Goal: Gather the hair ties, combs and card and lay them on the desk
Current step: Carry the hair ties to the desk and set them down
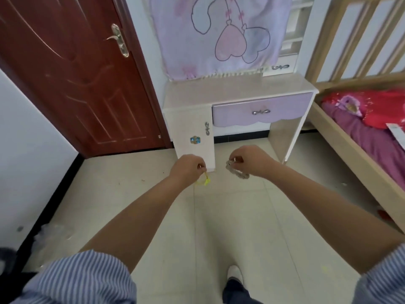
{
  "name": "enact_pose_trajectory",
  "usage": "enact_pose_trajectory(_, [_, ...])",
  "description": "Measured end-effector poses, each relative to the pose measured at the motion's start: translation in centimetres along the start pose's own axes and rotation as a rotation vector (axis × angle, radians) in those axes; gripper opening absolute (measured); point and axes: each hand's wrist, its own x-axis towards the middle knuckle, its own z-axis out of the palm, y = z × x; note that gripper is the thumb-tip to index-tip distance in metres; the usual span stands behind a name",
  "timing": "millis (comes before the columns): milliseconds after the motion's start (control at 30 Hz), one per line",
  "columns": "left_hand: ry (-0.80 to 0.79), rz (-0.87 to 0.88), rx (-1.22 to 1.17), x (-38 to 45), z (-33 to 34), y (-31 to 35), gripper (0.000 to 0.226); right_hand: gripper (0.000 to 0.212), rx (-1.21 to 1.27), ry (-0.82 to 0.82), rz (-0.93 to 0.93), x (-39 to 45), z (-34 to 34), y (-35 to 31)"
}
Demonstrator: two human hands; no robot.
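My left hand [188, 167] pinches a thin yellow hair tie [204, 180] that dangles below the fingers. A grey beaded hair tie [236, 172] hangs from my right hand [252, 160], which is closed on it. Both hands are held out in front of me above the tiled floor, short of the desk. The pale pink desk [236, 88] stands ahead against the wall, with a bare top, a purple drawer [260, 111] and a white cabinet door [192, 132]. A white card or paper [396, 133] lies on the bed at the right. No comb is visible.
A dark red door [76, 73] is shut at the left. A wooden bed frame [350, 154] with red and purple bedding fills the right side. A purple cloth [219, 34] hangs above the desk. Crumpled plastic [52, 235] lies by the left wall.
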Motion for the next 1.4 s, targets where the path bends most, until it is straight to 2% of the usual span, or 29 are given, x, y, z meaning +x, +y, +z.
enact_pose_trajectory(167, [-0.033,-0.06,0.041,13.6,-2.6,-4.2,0.02,0.022,0.082,-0.007,0.072,15.1,-2.9,4.4])
enact_pose_trajectory(333, [-0.057,-0.11,0.048,25.7,-5.0,-9.5,0.021,0.021,0.088,-0.049,0.033,29.5,-4.1,7.0])
enact_pose_trajectory(533, [-0.023,-0.195,-0.172,43.8,-7.7,-17.1,0.017,0.021,0.066,-0.054,0.028,49.9,-5.3,9.9])
enact_pose_trajectory(700, [-0.026,-0.283,-0.268,57.0,-9.4,-21.6,0.018,0.027,0.115,-0.09,0.13,63.3,-5.4,11.9])
enact_pose_trajectory(767, [-0.021,-0.331,-0.273,61.4,-9.5,-22.9,0.018,0.023,0.1,-0.108,0.136,67.8,-5.1,12.8])
enact_pose_trajectory(933, [0.081,-0.37,-0.169,71.3,-7.9,-26.5,0.02,0.021,0.037,0.005,0.043,78.8,-2.8,15.7])
enact_pose_trajectory(1033, [0.116,-0.381,-0.102,74.9,-4.2,-28.2,0.022,0.02,-0.063,0.069,-0.098,82.7,0.7,17.4])
enact_pose_trajectory(1167, [-0.005,-0.424,-0.009,75.8,1.7,-29.2,0.024,0.027,-0.073,0.149,-0.232,83.0,6.4,20.0])
enact_pose_trajectory(1267, [0.062,-0.454,-0.024,75.3,3.4,-28.7,0.017,0.014,-0.048,0.137,-0.257,82.2,8.9,21.8])
enact_pose_trajectory(1400, [0.001,-0.477,0.034,74.4,3.7,-28.0,0.031,0.033,0.019,0.064,-0.271,81.3,9.0,23.0])
